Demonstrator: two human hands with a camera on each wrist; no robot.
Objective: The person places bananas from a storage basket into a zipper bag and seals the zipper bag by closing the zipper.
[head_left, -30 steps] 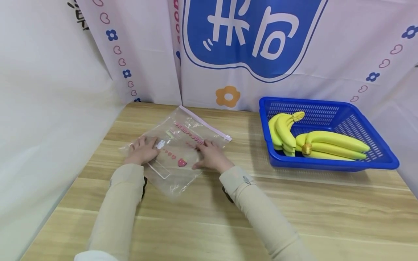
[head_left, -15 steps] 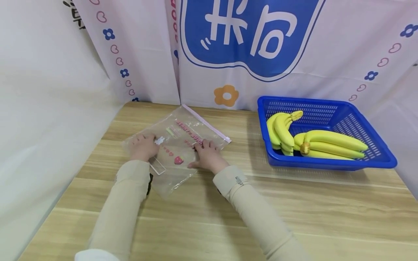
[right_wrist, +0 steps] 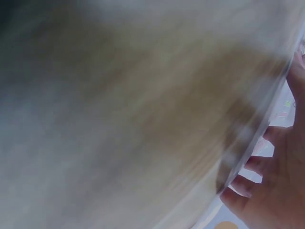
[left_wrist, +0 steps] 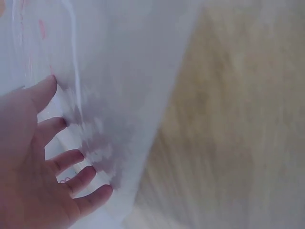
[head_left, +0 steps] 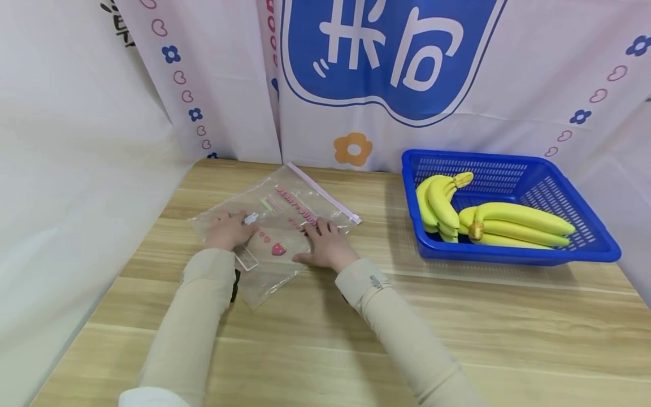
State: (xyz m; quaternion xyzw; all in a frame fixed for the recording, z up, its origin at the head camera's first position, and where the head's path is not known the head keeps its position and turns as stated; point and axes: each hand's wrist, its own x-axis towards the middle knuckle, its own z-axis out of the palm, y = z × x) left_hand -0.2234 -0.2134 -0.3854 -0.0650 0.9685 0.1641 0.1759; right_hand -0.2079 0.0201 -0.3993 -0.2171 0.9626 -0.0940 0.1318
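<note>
A clear plastic zip bag (head_left: 280,271) lies flat on the wooden table, turned at an angle, with pink lettering, hearts and a strawberry printed on it. Its pink zip strip (head_left: 325,192) with a slider runs along the far right edge. My left hand (head_left: 227,230) rests on the bag's left part, fingertips touching the plastic, as the left wrist view also shows with its spread fingers (left_wrist: 71,157). On the bag's right part rests my right hand (head_left: 328,246), fingers spread. In the right wrist view its fingertips (right_wrist: 233,195) touch the bag's surface.
To the right stands a blue plastic basket (head_left: 519,260) holding two bunches of bananas, one at the left (head_left: 442,206) and one lying lengthwise (head_left: 524,220). A printed white cloth (head_left: 315,135) hangs behind the wooden table (head_left: 305,350), and white sheeting (head_left: 86,169) covers the left side.
My left hand has shifted slightly right on the bag, its fingers drawn in a little. The right hand has stayed nearly in place. The basket and bananas have not moved.
</note>
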